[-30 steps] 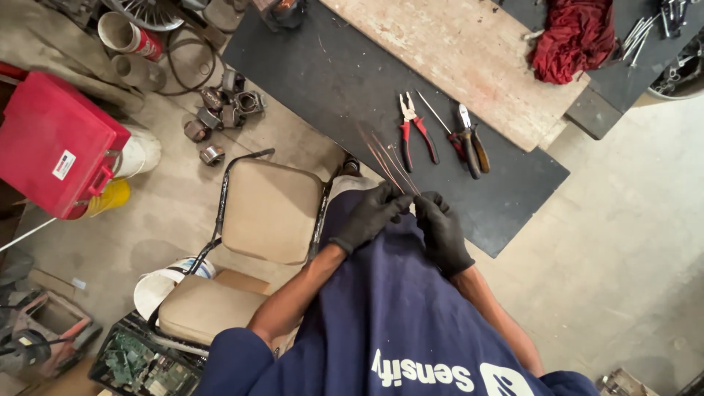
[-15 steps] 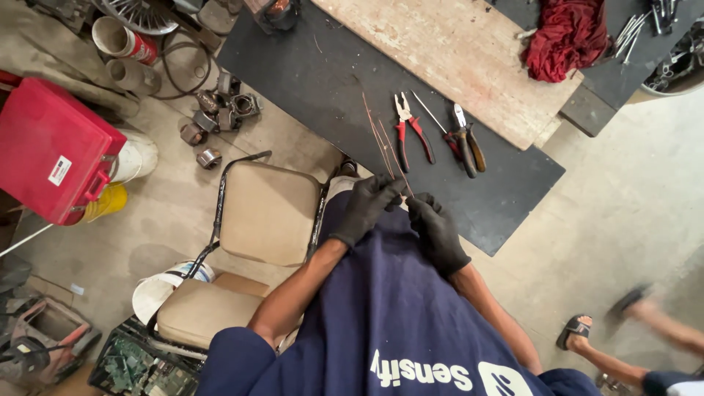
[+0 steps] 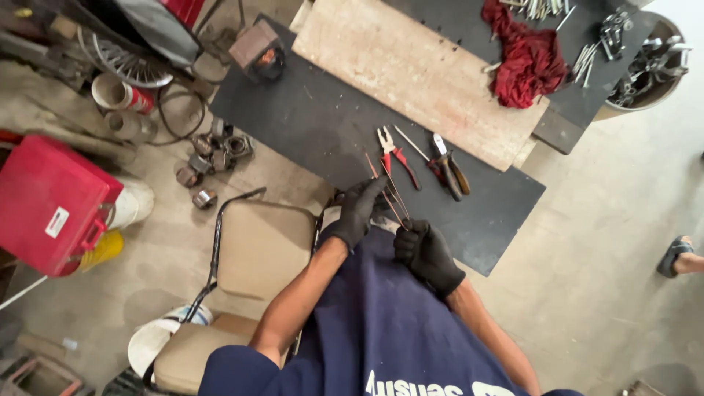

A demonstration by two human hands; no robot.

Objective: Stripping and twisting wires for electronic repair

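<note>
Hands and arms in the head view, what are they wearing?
Both the left hand and the right hand wear black work gloves that end at the wrist. The forearms are bare. Short sleeves of a dark navy shirt with white lettering cover the upper arms.

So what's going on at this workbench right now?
A person in black gloves holds a small bundle of thin metal rods over the edge of a dark table. The right hand grips their lower end; the left hand steadies them. Red-handled pliers and other hand tools lie just beyond.
</note>
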